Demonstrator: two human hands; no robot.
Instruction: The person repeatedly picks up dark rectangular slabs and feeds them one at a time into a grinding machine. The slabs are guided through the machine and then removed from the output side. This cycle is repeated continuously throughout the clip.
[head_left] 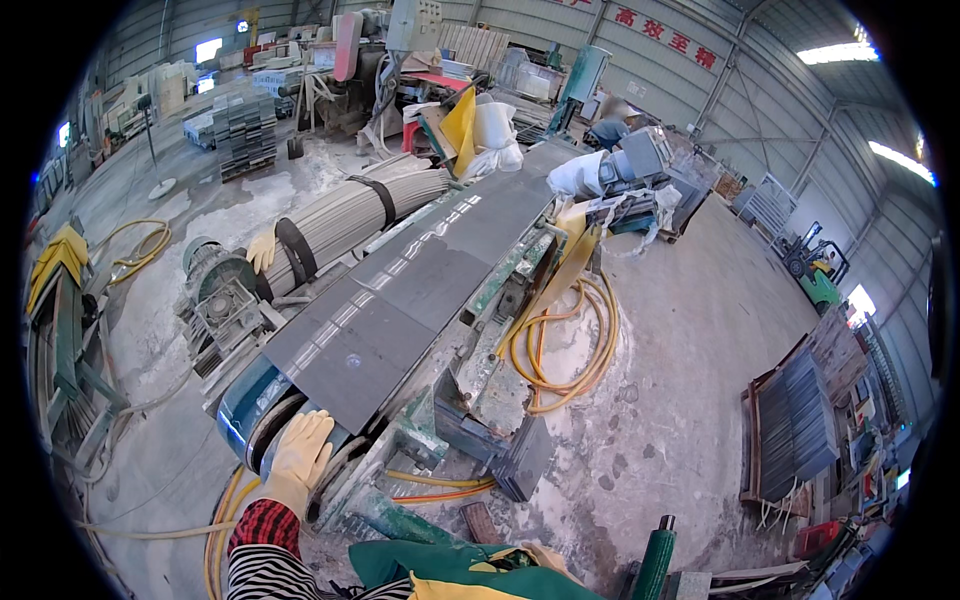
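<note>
My left hand (297,460), in a pale yellow rubber glove, reaches to the near end of a conveyor (240,405). Its fingers are stretched out flat beside the roller end, close to the near corner of a dark grey stone slab (345,365); whether they touch the slab I cannot tell. Nothing shows in this hand. More grey slabs (430,265) lie end to end along the conveyor, running away to the upper right. My right hand is out of view. A loose yellow glove (262,250) rests by the motor (222,295) on the conveyor's left.
Yellow hoses (565,345) lie coiled right of the conveyor. Small dark slabs (525,460) lean near its frame. A slab rack (795,430) stands at right, a forklift (815,265) beyond. Another person (610,130) bends at the far end. A green post (655,560) rises nearby.
</note>
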